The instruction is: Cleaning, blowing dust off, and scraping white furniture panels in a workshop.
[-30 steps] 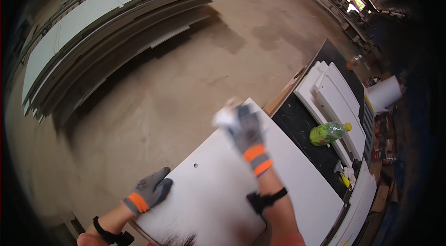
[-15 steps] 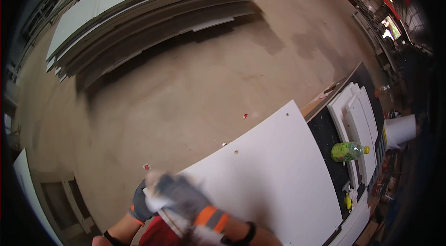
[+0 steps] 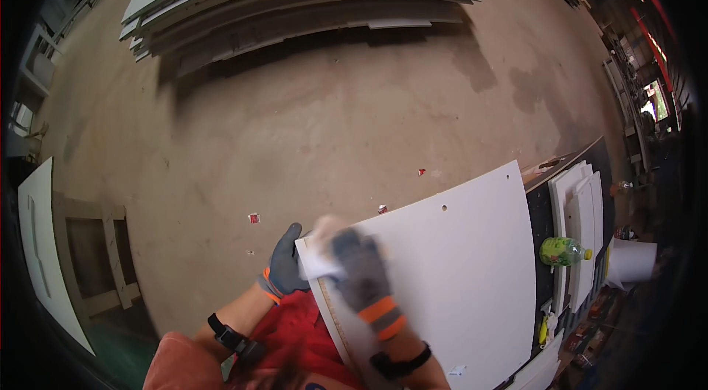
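Currently: right hand (image 3: 360, 266), gloved, grasping blurred white wad (image 3: 317, 256) | left hand (image 3: 286, 265), gloved, at corner of white panel (image 3: 457, 279), hold unclear

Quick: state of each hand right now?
Left hand: at the white board's corner; grip can't be told.
Right hand: closed, holding what looks like a white cloth, blurred.

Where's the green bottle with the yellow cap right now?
In the head view, the green bottle is toward the right, just past the right edge of the large white panel and overlapping the smaller white panels in the picture.
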Motion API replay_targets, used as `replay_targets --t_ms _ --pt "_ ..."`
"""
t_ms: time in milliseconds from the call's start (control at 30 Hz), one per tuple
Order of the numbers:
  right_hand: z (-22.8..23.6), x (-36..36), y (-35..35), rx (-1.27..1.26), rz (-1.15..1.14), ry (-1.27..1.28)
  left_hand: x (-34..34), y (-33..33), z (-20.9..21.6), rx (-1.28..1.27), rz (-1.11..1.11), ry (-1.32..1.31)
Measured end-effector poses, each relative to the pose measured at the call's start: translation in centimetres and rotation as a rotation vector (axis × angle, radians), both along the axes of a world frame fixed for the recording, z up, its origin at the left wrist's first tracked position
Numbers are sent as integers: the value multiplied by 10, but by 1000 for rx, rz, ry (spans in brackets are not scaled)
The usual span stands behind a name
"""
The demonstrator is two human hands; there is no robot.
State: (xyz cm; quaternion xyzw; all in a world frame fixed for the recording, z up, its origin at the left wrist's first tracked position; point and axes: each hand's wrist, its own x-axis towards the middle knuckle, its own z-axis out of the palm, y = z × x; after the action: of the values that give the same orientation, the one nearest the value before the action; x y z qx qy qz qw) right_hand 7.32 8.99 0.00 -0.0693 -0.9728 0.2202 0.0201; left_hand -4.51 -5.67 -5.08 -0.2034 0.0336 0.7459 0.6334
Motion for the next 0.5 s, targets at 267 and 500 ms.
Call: replay_targets --t_ms 267,500 --pt "20 19 -28 -21 -36 -35 2 1 -17 63 10 25" --pt "17 23 -13 101 -196 -81 1 0 -23 56 -9 19"
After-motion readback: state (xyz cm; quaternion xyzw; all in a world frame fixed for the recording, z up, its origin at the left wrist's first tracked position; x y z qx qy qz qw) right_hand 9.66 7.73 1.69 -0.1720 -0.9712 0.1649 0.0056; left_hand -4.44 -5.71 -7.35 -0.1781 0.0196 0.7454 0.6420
